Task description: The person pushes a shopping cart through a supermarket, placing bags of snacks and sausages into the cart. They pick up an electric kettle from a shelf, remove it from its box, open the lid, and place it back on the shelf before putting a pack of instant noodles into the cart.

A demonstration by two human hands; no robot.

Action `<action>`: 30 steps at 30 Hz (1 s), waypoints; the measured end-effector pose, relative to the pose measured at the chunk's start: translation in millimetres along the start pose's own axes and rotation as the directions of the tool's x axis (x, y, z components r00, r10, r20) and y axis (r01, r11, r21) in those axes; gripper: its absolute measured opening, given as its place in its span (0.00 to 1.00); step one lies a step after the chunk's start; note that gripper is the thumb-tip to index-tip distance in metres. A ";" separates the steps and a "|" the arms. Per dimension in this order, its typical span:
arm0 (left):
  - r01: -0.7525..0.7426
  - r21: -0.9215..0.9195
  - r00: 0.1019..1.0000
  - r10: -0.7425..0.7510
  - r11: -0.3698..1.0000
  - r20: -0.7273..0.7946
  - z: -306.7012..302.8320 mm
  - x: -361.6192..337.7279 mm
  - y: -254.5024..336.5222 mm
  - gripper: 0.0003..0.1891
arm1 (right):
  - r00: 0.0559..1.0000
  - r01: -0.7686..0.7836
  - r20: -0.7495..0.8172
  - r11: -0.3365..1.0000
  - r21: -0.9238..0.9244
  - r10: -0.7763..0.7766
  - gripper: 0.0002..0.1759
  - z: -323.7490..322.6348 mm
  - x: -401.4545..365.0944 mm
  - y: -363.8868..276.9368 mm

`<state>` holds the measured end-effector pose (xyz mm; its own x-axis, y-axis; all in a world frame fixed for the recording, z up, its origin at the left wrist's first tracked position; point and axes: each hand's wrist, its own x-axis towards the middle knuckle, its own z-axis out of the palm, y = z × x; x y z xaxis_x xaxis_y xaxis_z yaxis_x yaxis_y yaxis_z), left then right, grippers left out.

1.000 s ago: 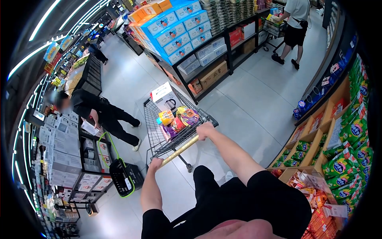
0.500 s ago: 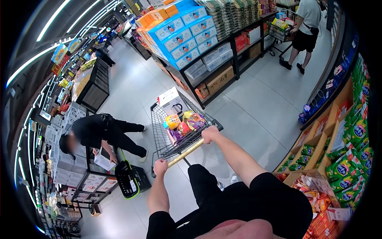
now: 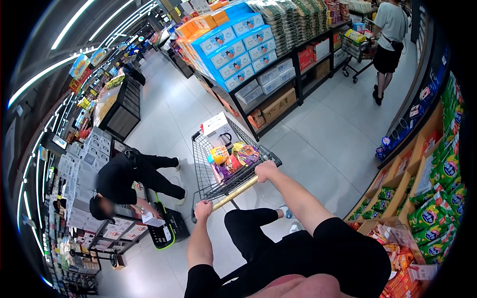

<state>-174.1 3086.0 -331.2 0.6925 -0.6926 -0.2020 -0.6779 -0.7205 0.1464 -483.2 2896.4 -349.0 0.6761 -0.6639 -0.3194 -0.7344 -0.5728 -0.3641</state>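
Both my hands grip the yellow handle of a shopping cart (image 3: 229, 191). My left hand (image 3: 203, 210) is wrapped round the handle's left end. Toward its right end, my right hand (image 3: 266, 170) is closed on the same bar. Inside the wire basket, a white box (image 3: 217, 130) with a kettle picture stands at the far end. Nearer to me lie an orange-yellow container (image 3: 219, 154) and several colourful snack bags (image 3: 243, 153) in purple, red and yellow wrapping.
At left, a person in black (image 3: 119, 174) bends over a black basket (image 3: 171, 231) with a green rim, beside stacked boxes. Ahead stands a shelf with blue boxes (image 3: 231, 49). Green bags (image 3: 430, 208) line the right side. Another person (image 3: 390, 39) pushes a cart (image 3: 357, 48) at upper right.
My legs have shifted in a step while both hands stay on the handle. The bending person lowers a white box toward the basket. The person at upper right has walked farther off.
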 end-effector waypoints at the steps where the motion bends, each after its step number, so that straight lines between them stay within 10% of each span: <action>1: -0.001 0.000 1.000 0.001 1.000 -0.001 -0.2 -0.6 0.3 0.16 | 1.000 0.000 0.006 1.000 0.009 0.000 0.15 0.0 -0.2 0.5; 30: -0.038 -0.058 0.991 0.030 0.998 -0.134 4.1 -8.0 0.9 0.15 | 1.000 -0.014 -0.002 1.000 -0.014 0.014 0.15 4.3 -0.8 -0.9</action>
<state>-181.2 3091.0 -333.4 0.6985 -0.7125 -0.0661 -0.6884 -0.6944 0.2096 -482.8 2899.5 -352.1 0.6656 -0.6730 -0.3226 -0.7446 -0.5699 -0.3475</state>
